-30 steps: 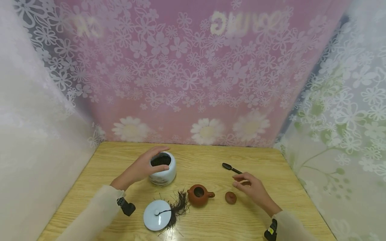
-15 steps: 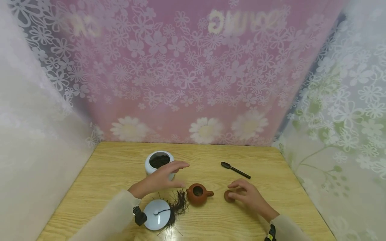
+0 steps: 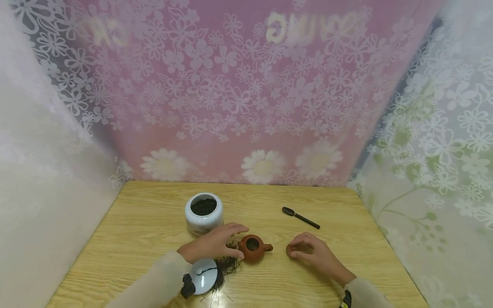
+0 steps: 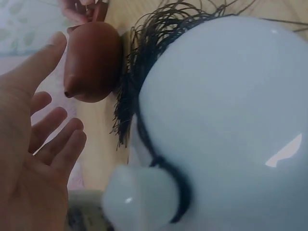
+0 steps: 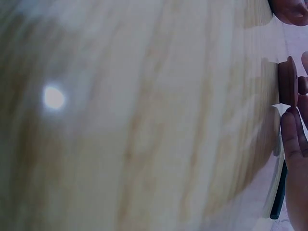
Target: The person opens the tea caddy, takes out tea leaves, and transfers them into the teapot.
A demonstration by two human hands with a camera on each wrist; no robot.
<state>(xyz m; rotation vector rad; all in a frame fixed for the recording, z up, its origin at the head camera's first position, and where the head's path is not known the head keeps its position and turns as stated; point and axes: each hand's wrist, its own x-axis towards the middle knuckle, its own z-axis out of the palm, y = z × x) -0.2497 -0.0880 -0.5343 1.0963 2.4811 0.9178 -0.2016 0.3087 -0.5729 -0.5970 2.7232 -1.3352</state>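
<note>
My left hand (image 3: 215, 244) reaches toward the brown clay teapot (image 3: 254, 249), thumb and fingers spread around its spout side. A gap shows between hand and pot in the left wrist view. The pot's top is uncovered, with something dark inside. To the right, my right hand (image 3: 313, 252) pinches the small round teapot lid (image 3: 289, 251) between thumb and fingers. In the right wrist view the lid (image 5: 287, 83) stands edge-on above the table, its knob toward the fingers. Below my left wrist lies the white jar lid (image 3: 204, 278) with a dark tassel (image 3: 229, 264).
A white jar (image 3: 204, 220) filled with dark tea leaves stands behind my left hand. Beyond my right hand lies a black tea scoop (image 3: 302, 218). The wooden table (image 3: 154, 205) ends at a pink floral curtain (image 3: 231, 107).
My left hand has left the jar's mouth and come down and right beside the teapot. My right hand has moved from near the scoop to the teapot lid and taken hold of it.
</note>
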